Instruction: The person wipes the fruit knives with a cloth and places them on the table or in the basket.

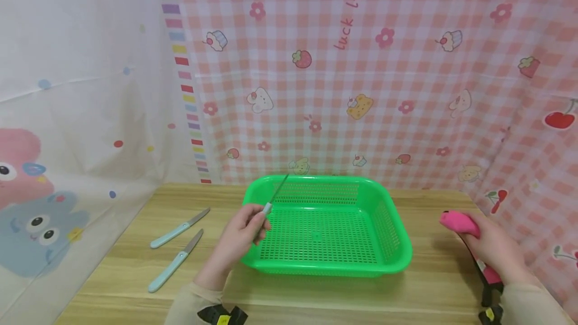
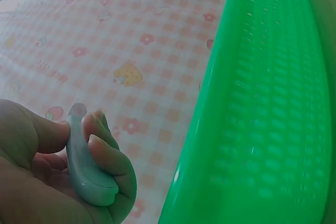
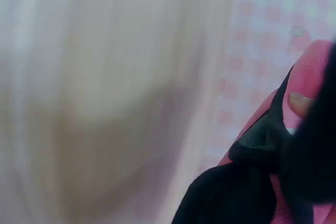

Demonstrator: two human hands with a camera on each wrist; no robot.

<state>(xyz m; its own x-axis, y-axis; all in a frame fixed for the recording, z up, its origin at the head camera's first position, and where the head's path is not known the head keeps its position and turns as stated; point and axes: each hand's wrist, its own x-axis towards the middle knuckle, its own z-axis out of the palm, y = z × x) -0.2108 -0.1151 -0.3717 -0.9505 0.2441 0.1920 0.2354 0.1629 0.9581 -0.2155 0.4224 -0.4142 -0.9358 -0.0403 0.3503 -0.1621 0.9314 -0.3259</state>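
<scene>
In the head view my left hand (image 1: 246, 228) grips a small knife (image 1: 267, 208) by its pale blue handle. Its blade points up and away, overlapping the left side of a green plastic basket (image 1: 317, 268). The left wrist view shows the fingers curled round the knife's handle (image 2: 88, 174), beside the basket's wall. At the right, my right hand (image 1: 498, 250) holds a soft pink thing with black edging (image 1: 458, 222) above the table; its kind cannot be made out. Pink fabric (image 3: 310, 69) and black parts also show in the right wrist view.
Two more pale blue-handled knives (image 1: 179, 228) (image 1: 176, 267) lie on the wooden table (image 1: 135, 270) left of the basket. A pink checked cloth (image 1: 325, 89) hangs behind and to the right; a white printed cloth (image 1: 90, 89) hangs at the left.
</scene>
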